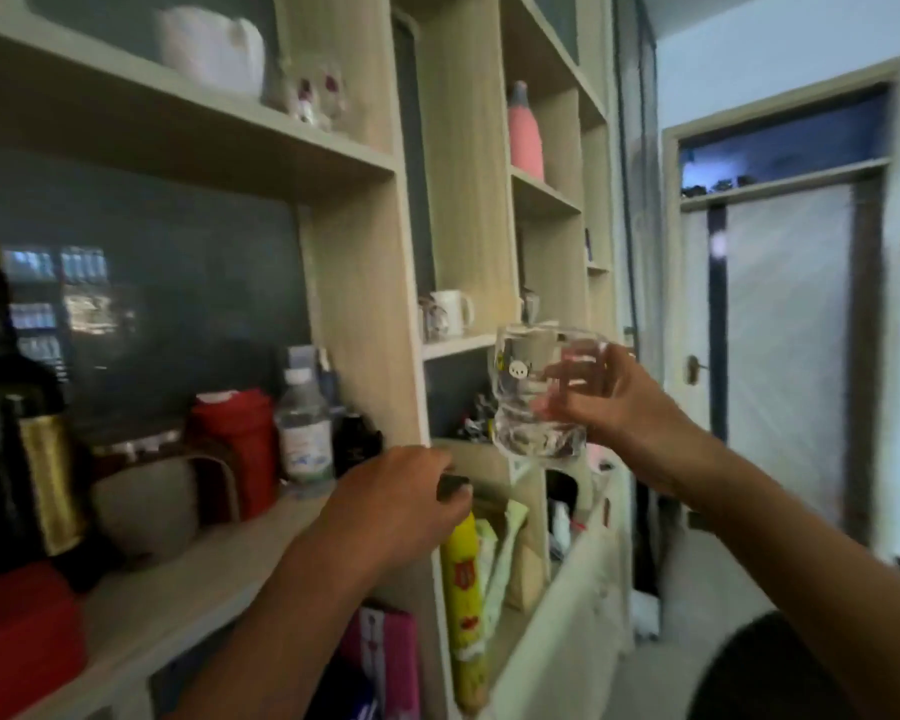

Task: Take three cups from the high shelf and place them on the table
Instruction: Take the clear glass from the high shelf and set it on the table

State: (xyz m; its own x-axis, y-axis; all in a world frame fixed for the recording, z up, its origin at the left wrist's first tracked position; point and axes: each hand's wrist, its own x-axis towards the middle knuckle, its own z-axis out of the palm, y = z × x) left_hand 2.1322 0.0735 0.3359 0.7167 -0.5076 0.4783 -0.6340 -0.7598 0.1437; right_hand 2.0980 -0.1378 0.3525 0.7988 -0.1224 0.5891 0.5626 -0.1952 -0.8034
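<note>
My right hand (609,407) grips a clear glass cup (536,392) with small printed figures, held in the air in front of the wooden shelf unit (365,283). My left hand (411,501) hovers lower, near the counter's front edge, its fingers curled around a small dark thing that I cannot make out. A white mug (450,311) and a glass cup (430,317) stand on a middle shelf behind the held cup. High up at the left sit patterned glass cups (315,90) beside a white pot (211,49). No table is in view.
The counter (178,595) carries a red thermos (235,433), a water bottle (305,428), a dark bottle (27,459) and a red box (17,652). A pink bottle (525,132) stands on an upper shelf. Packets fill the lower shelf (468,579). A doorway (785,330) lies to the right.
</note>
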